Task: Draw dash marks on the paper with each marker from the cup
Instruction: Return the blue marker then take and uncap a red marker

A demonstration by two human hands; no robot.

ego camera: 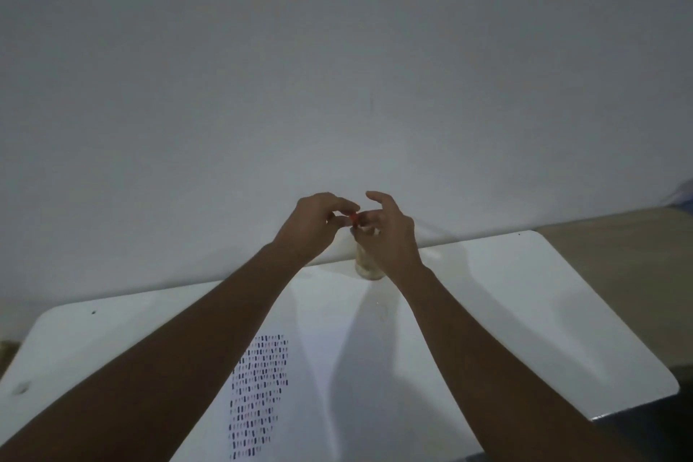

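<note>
Here both hands, left hand (pixel 313 221) and right hand (pixel 386 232), pinch a red marker (pixel 353 217) directly above the cup (pixel 365 266); paper (pixel 258 394) with dash marks lies nearer on the counter (pixel 525 311).

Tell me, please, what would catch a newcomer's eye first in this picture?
First, the two hands, left hand and right hand, which meet at the far middle of the white table and pinch a small red marker part between them, just above a cup half hidden behind the right hand. Next, the block of short dash marks on the paper, near the left forearm.
</note>
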